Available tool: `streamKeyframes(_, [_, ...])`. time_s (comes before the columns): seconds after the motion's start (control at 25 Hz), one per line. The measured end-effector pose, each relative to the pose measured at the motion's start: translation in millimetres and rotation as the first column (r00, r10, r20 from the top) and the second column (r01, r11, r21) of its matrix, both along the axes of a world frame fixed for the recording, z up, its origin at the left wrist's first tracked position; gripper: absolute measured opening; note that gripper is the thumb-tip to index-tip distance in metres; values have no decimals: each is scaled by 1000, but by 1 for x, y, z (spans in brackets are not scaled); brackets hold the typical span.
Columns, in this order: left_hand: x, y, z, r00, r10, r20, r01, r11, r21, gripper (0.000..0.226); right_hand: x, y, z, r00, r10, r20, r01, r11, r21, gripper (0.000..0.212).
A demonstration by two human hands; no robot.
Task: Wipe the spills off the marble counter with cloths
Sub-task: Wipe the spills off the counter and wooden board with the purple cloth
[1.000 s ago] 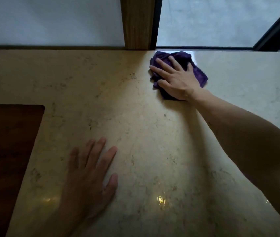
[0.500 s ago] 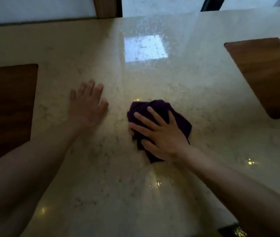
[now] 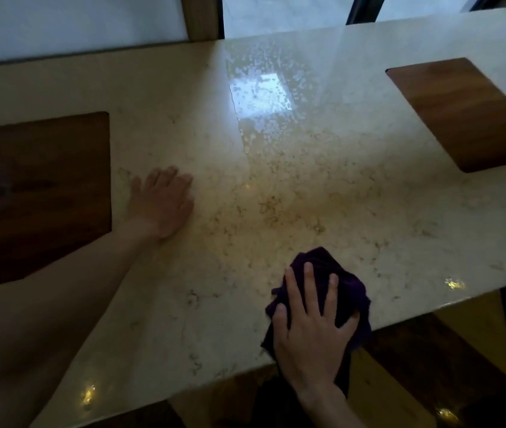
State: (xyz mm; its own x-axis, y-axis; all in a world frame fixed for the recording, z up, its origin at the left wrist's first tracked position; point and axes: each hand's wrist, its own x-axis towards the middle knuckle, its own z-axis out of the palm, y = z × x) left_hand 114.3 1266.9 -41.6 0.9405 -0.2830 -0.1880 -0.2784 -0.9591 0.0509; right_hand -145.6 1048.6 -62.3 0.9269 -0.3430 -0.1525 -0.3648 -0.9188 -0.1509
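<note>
A crumpled dark purple cloth (image 3: 342, 281) lies at the near edge of the beige marble counter (image 3: 276, 193), partly hanging over it. My right hand (image 3: 310, 332) presses flat on the cloth with fingers spread. My left hand (image 3: 162, 203) rests palm down on the bare marble, left of centre, holding nothing. A wet, speckled film of droplets (image 3: 264, 94) shines on the marble toward the far edge, under a window reflection.
A dark wooden inset panel (image 3: 39, 193) sits in the counter at the left, another wooden panel (image 3: 467, 112) at the right. A wall and window frame (image 3: 202, 17) run behind the far edge. Dark floor shows below the near edge.
My right hand has dragged the purple cloth from the far side of the counter back to the near edge. My left hand stays flat on the marble.
</note>
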Motion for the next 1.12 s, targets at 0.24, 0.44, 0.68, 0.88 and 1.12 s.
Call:
streamKeyframes(0.24, [39,20,-1,989,-137,57,135,990,44,54,80,34,-5,999,-39,-6,39,999,15,63])
streamKeyframes(0.44, [110,66,-7,997,79,22,-79,997,3,57,251,31,-3,990,117,80,-118,993,9,60])
streamKeyframes(0.68, [118,86,-23,998,40,41,-39,999,-38,67,493,6,0,992,119,42,-122,991,54,59])
streamKeyframes(0.88, [125,87,-27,996,1,87,1,1000,-18,66,644,0,8,978,209,11,-209,975,75,60])
streamKeyframes(1.12, [128,90,-30,997,11,78,-10,1000,-17,65,672,11,7,938,347,24,-347,937,30,59])
